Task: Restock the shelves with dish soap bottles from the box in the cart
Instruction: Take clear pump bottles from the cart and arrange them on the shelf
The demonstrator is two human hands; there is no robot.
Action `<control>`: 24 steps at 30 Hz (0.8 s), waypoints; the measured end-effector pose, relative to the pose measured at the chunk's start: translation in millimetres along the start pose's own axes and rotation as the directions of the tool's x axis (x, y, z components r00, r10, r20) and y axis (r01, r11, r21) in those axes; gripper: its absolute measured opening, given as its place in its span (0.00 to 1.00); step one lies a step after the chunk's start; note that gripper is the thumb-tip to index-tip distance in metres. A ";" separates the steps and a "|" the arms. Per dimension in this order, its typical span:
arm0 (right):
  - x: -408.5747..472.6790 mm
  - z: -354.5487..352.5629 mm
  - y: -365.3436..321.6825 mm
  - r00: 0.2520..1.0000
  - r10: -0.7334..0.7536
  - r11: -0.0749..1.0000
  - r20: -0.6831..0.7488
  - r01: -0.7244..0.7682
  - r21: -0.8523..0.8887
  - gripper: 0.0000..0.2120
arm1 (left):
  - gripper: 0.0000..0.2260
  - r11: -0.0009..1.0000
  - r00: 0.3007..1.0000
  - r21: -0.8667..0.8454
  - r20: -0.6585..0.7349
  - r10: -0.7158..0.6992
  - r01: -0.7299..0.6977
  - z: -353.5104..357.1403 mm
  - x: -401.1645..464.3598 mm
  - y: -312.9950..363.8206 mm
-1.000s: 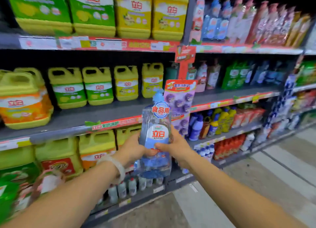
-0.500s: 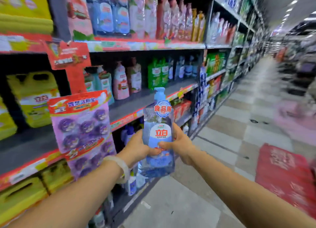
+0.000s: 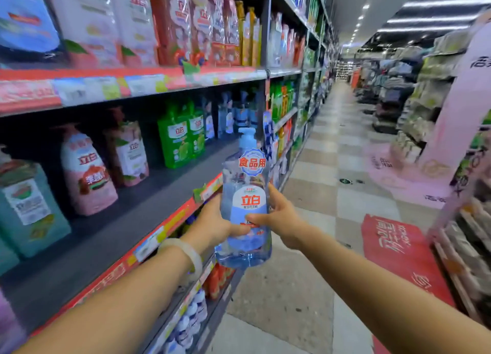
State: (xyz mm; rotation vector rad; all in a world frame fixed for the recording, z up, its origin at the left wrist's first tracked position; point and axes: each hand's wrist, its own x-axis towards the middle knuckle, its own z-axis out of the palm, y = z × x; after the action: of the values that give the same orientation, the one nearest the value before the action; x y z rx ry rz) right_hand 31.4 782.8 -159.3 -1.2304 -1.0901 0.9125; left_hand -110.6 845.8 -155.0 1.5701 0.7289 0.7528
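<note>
The clear blue pump bottle of dish soap [image 3: 245,202] is grasped by both hands at its lower half. The left hand [image 3: 212,226] is wrapped round its left side, the thumb laid across the front label; the right hand [image 3: 281,216] is curled round its right side, thumb on the front and fingers hidden behind. The bottle is held upright, its long axis running from 6 to 12 o'clock, pump head uppermost, in the air just off the red price rail [image 3: 170,220] of the middle shelf [image 3: 111,236].

A pale bangle [image 3: 186,252] is worn on the left wrist. From the hands, bare dark shelf board lies towards 9 o'clock, with pink pump bottles [image 3: 85,170] further back at 10 o'clock and green refill pouches [image 3: 176,138] at 11 o'clock. Similar blue bottles [image 3: 239,114] appear to stand at 12 o'clock, deeper along that shelf, though they are blurred.

The left hand is the nearer to the shelf, so a leftward and forward carry is judged to be called for, the bottle kept vertical to clear the rail. Neither box nor cart is in view.
</note>
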 end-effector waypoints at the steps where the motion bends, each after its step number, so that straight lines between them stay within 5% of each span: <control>1: 14.9 -7.9 3.3 1.000 0.003 1.000 -0.006 -0.003 0.009 0.31 | 0.27 1.000 1.000 -0.011 0.006 -0.001 0.001 2.4 18.3 -2.1; 24: 501.5 -161.4 58.2 0.969 -0.052 0.997 0.242 0.065 -0.047 0.36 | 0.29 0.992 0.931 0.122 -0.356 0.077 -0.035 -21.8 495.9 -36.0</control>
State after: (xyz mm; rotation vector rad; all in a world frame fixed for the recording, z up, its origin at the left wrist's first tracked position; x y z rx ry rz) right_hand 316.7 1229.3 -148.2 -1.1459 -1.3443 1.0110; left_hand 165.9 1259.7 -154.6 1.5779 1.0127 1.0752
